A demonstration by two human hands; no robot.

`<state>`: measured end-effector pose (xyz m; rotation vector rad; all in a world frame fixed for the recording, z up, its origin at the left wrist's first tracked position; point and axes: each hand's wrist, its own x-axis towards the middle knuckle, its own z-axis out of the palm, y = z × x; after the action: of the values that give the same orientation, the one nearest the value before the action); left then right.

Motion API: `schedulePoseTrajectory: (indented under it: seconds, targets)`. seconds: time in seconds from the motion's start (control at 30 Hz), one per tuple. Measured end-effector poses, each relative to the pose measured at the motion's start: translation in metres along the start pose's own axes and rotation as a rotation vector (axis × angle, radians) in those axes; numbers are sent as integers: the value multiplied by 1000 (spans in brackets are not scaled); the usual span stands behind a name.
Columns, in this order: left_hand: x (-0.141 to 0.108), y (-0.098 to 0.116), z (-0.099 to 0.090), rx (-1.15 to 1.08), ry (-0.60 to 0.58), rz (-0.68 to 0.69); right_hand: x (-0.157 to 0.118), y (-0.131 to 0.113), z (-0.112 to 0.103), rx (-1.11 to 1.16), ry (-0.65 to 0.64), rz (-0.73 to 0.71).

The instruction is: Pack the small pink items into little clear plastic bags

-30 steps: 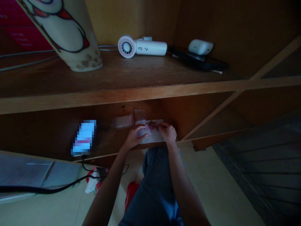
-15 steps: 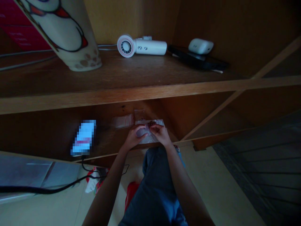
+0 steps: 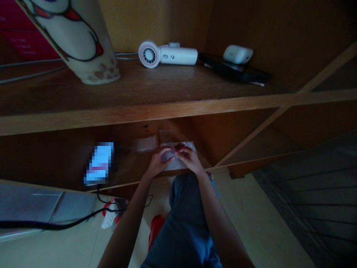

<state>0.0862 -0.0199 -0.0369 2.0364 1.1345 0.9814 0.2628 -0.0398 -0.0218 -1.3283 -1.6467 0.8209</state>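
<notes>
On the lower shelf, my left hand [image 3: 160, 162] is curled with thumb and fingers closed on a small clear plastic bag [image 3: 167, 154]. Close beside it, my right hand [image 3: 190, 159] has its fingertips pinched at the bag's right side; whatever they hold is too small to make out. Beneath both hands lies a pale, whitish plastic sheet or packet [image 3: 176, 165]. A little heap of dark red bits [image 3: 180, 145] sits on it, just behind the right fingertips. Farther back is another small clear bag [image 3: 165, 134], and a stack of clear zip bags [image 3: 147, 143] lies to the left.
A lit phone [image 3: 99, 163] stands at the left on the lower shelf, near a black cable [image 3: 69, 224]. Above, the upper shelf's edge [image 3: 167, 111] crosses the view. It carries a patterned cup [image 3: 80, 41], a white handheld fan [image 3: 170, 55] and a white case [image 3: 238, 54] on a dark flat object.
My right fingertips have shifted slightly left, closer to the left fingers and the small bag. The left hand stays almost where it was.
</notes>
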Motion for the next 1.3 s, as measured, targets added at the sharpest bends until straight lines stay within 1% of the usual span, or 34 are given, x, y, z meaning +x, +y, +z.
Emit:
schedulePoseTrajectory:
  seconds: [0.1,0.2,0.4,0.53,0.63,0.7,0.87,0.97,1.07,1.3]
  targets:
    - [0,0,0,9,15,-3,0,0,0,9,-35,8]
    - [0,2,-1,-11,23,-4,1,1,0,60,-41,57]
    - [0,0,-2,-51,49,-86,5,10,1,219,104,92]
    - [1,-6,-2,-108,50,-71,7,16,2,318,155,109]
    - [3,-7,0,-155,68,-65,7,15,2,383,150,100]
    - [3,-6,0,-185,81,-85,6,12,2,404,148,91]
    - [2,-5,0,-281,100,-180,5,6,1,332,143,90]
    - [2,-6,0,-274,96,-219,4,2,2,325,120,71]
    - [2,-8,0,-247,111,-216,3,0,3,311,87,62]
    - [3,-5,-1,-294,117,-238,3,3,8,344,45,46]
